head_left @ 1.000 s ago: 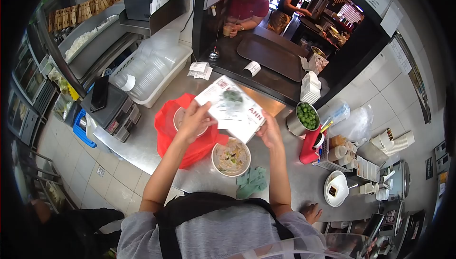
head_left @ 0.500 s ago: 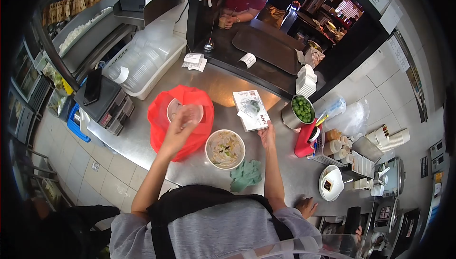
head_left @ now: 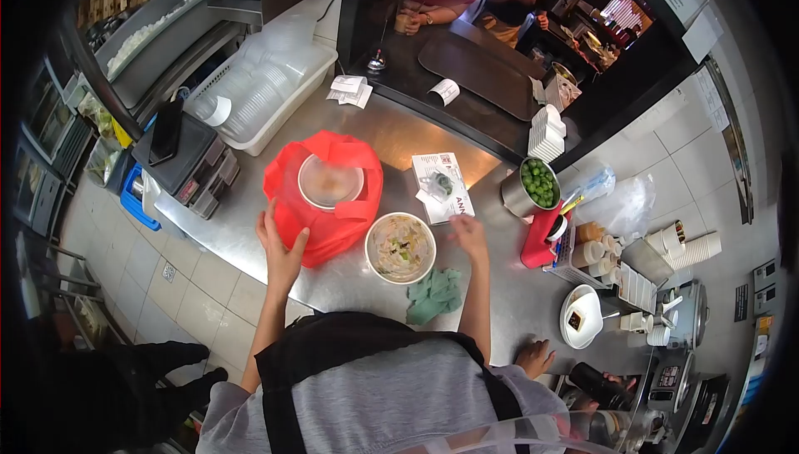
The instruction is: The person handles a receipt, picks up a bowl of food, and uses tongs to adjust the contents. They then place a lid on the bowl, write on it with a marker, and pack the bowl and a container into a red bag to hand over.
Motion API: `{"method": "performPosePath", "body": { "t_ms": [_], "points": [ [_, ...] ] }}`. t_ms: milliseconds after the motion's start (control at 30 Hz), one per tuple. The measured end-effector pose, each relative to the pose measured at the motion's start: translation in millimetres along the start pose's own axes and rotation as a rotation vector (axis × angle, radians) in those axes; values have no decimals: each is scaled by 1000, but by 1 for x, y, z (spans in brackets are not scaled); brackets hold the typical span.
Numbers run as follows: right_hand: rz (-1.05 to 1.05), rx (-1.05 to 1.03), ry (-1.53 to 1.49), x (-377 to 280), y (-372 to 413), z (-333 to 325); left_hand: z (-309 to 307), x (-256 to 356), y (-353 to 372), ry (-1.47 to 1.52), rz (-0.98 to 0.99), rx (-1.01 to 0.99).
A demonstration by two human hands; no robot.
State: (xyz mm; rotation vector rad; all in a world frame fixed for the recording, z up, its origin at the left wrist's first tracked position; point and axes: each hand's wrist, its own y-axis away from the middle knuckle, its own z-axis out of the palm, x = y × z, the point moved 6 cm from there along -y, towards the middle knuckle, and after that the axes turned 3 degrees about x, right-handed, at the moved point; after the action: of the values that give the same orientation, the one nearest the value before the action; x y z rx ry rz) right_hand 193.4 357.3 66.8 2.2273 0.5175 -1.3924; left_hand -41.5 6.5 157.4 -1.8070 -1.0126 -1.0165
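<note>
My left hand [head_left: 281,253] is at the near left edge of a red plastic bag [head_left: 287,173], thumb and fingers spread apart against it. Inside the bag's opening sits a round, lidded container [head_left: 330,181]. Beside the bag stands an uncovered bowl [head_left: 400,248] of food with green bits on top. My right hand [head_left: 468,236] hovers by the near corner of a flat white printed packet [head_left: 450,208]; motion smears its fingers. On that packet lies a small clear bag [head_left: 438,185] with something green in it. A green cloth [head_left: 434,296] lies crumpled between the bowl and my body.
A metal pot [head_left: 518,198] of green limes and a red holder [head_left: 543,238] stand right. Left are a white basket [head_left: 250,142] of plastic containers and a dark box [head_left: 176,154] with a phone. A tray [head_left: 478,79] rests on the pass counter. Another person's hand [head_left: 535,358] touches the right edge.
My left hand has moved from above the lidded container down to the bag's near left edge. My right hand has come away from the packet's corner, which it was touching.
</note>
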Motion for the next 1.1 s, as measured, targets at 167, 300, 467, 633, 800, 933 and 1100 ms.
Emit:
{"method": "performPosePath", "body": {
  "t_ms": [167, 300, 467, 633, 800, 933, 1100],
  "points": [
    [138, -416, 32, -32, 66, 35, 7, -46, 14, 31, -251, 185],
    [130, -259, -277, -14, 90, 43, 17, -107, 38, 399, -660, 93],
    [235, -176, -450, -11, 123, 60, 4, -122, 43, 432, -890, 204],
    [248, -156, -529, -24, 154, 54, 3, -90, 43, 567, -832, 204],
    [271, -279, -648, -74, 171, 58, 23, -111, 37, 479, -611, 55],
    [176, -354, -779, -118, 160, 92, 18, -159, 44, 98, -433, 54],
    [42, -478, -759, -157, 126, 154, 16, -122, 61, 434, -836, -330]
  ]
}}
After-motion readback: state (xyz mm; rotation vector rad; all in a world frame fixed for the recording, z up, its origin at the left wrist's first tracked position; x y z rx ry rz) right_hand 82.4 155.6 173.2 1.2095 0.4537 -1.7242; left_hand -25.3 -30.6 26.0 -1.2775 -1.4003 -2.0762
